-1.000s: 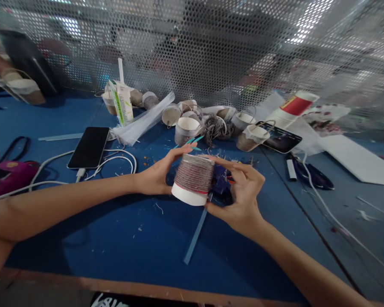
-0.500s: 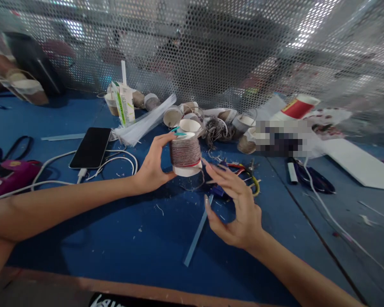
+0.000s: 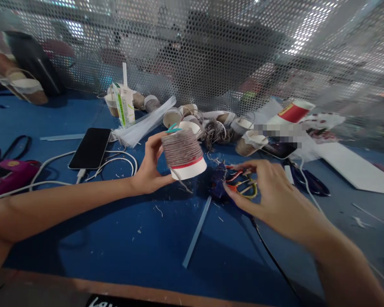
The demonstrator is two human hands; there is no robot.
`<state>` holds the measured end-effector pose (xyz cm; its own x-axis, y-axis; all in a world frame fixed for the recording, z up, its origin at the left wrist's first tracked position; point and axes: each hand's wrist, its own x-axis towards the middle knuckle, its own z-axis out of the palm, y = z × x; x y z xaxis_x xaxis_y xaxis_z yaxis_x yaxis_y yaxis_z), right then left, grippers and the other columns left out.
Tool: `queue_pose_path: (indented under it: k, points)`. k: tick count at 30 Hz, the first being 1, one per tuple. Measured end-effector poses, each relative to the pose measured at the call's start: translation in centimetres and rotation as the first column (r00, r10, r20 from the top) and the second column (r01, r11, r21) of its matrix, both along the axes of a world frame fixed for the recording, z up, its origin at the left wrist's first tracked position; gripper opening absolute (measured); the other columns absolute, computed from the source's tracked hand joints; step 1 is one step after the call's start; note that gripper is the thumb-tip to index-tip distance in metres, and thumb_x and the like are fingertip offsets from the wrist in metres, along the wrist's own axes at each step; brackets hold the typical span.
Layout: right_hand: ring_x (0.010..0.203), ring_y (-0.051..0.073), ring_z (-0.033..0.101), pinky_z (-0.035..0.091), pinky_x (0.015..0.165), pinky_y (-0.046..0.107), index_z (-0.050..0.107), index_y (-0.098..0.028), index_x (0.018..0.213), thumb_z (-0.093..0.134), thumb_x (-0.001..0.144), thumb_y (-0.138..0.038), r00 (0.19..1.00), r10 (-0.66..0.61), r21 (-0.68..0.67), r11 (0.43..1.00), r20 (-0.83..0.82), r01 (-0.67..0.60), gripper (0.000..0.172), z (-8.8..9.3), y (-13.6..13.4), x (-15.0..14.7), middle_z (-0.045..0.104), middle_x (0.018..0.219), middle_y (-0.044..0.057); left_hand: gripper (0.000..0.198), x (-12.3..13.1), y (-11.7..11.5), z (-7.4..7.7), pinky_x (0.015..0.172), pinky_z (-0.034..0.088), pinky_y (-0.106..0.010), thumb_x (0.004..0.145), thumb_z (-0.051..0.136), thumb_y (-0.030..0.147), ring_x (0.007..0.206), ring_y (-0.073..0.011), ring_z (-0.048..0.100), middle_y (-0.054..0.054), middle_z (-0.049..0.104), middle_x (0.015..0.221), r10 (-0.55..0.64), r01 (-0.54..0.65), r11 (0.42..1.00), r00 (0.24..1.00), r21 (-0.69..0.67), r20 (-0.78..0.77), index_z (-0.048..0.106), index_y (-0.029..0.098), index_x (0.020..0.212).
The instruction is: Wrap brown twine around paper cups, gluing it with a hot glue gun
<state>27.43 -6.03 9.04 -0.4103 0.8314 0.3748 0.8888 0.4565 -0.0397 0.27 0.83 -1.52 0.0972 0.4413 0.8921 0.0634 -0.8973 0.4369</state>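
Note:
My left hand (image 3: 152, 168) grips a paper cup (image 3: 184, 154) wrapped in grey-brown yarn, fingers at its upper side and thumb low. The cup is tilted, with a red stripe and a bare white band at its lower end. A loose yarn end (image 3: 185, 187) hangs under it. Teal slivers show at my left fingertips. My right hand (image 3: 269, 187) is over a dark blue glue gun (image 3: 216, 181) and yellow-and-orange-handled tools (image 3: 251, 189). Its thumb and fingers are apart, with fingertips close to the glue gun; contact is unclear.
Behind the cup lie several yarn-wrapped cups, a yarn tangle (image 3: 216, 131) and clear glue sticks (image 3: 144, 123). A phone (image 3: 91, 147) with a white cable lies left, near a magenta glue gun (image 3: 16, 172). A pale blue strip (image 3: 196, 232) lies in front. Perforated metal (image 3: 179, 55) borders the back.
My right hand has moved away from the cup, rightward to the blue glue gun and tools. The cup has tilted in my left hand, its white end now swung toward the right.

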Motion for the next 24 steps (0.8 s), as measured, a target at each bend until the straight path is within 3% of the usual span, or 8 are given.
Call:
queue_pose_path:
  k: [2, 4, 6, 9, 13, 17, 21, 24]
  points:
    - [0.085, 0.030, 0.063, 0.055, 0.069, 0.044, 0.053, -0.021, 0.095, 0.068, 0.072, -0.043, 0.990, 0.041, -0.140, 0.990, 0.135, -0.022, 0.035, -0.4, 0.8, 1.4, 0.062, 0.091, 0.010, 0.092, -0.1, 0.0, 0.0, 0.114, 0.047, -0.043, 0.077, 0.075, 0.056, 0.138, -0.0262, 0.045, -0.010, 0.037, 0.142, -0.031, 0.030, 0.999, 1.000, 0.025, 0.007, 0.021, 0.031, 0.147]
    - [0.078, 0.027, 0.061, 0.054, 0.062, 0.038, 0.048, -0.023, 0.086, 0.066, 0.063, -0.026, 0.973, 0.117, -0.196, 0.977, 0.200, -0.077, 0.030, -1.6, 1.4, 2.3, 0.058, 0.085, 0.007, 0.090, -0.1, -0.1, 0.2, 0.111, 0.049, -0.042, 0.078, 0.073, 0.058, 0.135, -0.0261, 0.047, -0.009, 0.039, 0.140, -0.045, 0.045, 0.999, 0.999, 0.017, -0.008, 0.020, 0.032, 0.146]
    - [0.075, 0.026, 0.058, 0.050, 0.059, 0.036, 0.041, -0.024, 0.080, 0.060, 0.058, -0.017, 0.959, 0.148, -0.168, 0.980, 0.242, -0.109, 0.030, -3.0, 1.7, 2.3, 0.055, 0.082, 0.007, 0.084, 0.0, -0.3, 0.5, 0.109, 0.051, -0.043, 0.079, 0.072, 0.056, 0.131, -0.0265, 0.051, -0.011, 0.043, 0.137, -0.044, 0.045, 0.999, 0.996, 0.001, -0.074, 0.026, 0.030, 0.144]
    - [0.076, 0.028, 0.056, 0.047, 0.062, 0.038, 0.039, -0.023, 0.078, 0.055, 0.060, -0.014, 0.957, 0.085, -0.057, 0.996, 0.276, -0.072, 0.026, -4.3, 1.7, 1.1, 0.053, 0.080, 0.009, 0.078, 0.0, -0.7, 0.9, 0.110, 0.049, -0.049, 0.079, 0.075, 0.046, 0.128, -0.0280, 0.053, -0.013, 0.048, 0.133, -0.012, 0.013, 1.000, 0.978, 0.006, -0.209, 0.033, 0.025, 0.141]
    - [0.073, 0.027, 0.056, 0.046, 0.063, 0.039, 0.046, -0.020, 0.082, 0.054, 0.068, -0.015, 0.952, -0.055, 0.032, 0.998, 0.302, 0.047, 0.017, -4.4, 1.5, 0.2, 0.054, 0.081, 0.011, 0.081, -0.2, -0.8, 1.3, 0.109, 0.049, -0.052, 0.075, 0.079, 0.036, 0.127, -0.0300, 0.052, -0.014, 0.049, 0.133, 0.061, -0.066, 0.998, 0.968, -0.011, -0.244, 0.033, 0.024, 0.141]
    - [0.064, 0.022, 0.053, 0.042, 0.052, 0.034, 0.047, -0.020, 0.091, 0.053, 0.078, -0.021, 0.990, -0.091, 0.172, 0.983, 0.110, 0.071, 0.014, -3.9, 1.4, 0.8, 0.054, 0.085, 0.009, 0.082, -0.4, -0.7, 1.3, 0.106, 0.050, -0.050, 0.072, 0.078, 0.028, 0.128, -0.0300, 0.050, -0.014, 0.049, 0.132, 0.135, -0.142, 0.990, 0.955, -0.008, -0.265, 0.035, 0.022, 0.141]
    - [0.076, 0.026, 0.059, 0.050, 0.062, 0.039, 0.050, -0.023, 0.100, 0.058, 0.079, -0.021, 0.986, 0.104, 0.414, 0.909, -0.133, -0.040, 0.022, -3.3, 0.5, 0.8, 0.057, 0.087, 0.009, 0.080, -0.5, -0.9, 1.6, 0.106, 0.051, -0.047, 0.071, 0.076, 0.024, 0.128, -0.0291, 0.050, -0.013, 0.049, 0.132, 0.181, -0.186, 0.983, 0.935, 0.012, -0.305, 0.035, 0.022, 0.140]
    - [0.078, 0.027, 0.063, 0.053, 0.069, 0.042, 0.054, -0.025, 0.106, 0.059, 0.079, -0.018, 0.945, 0.247, 0.449, 0.884, -0.215, -0.129, 0.028, -2.8, -1.0, 0.1, 0.062, 0.089, 0.009, 0.082, -0.4, -1.2, 1.8, 0.108, 0.049, -0.049, 0.069, 0.074, 0.018, 0.129, -0.0293, 0.049, -0.012, 0.050, 0.134, 0.215, -0.226, 0.974, 0.914, 0.008, -0.343, 0.033, 0.024, 0.140]
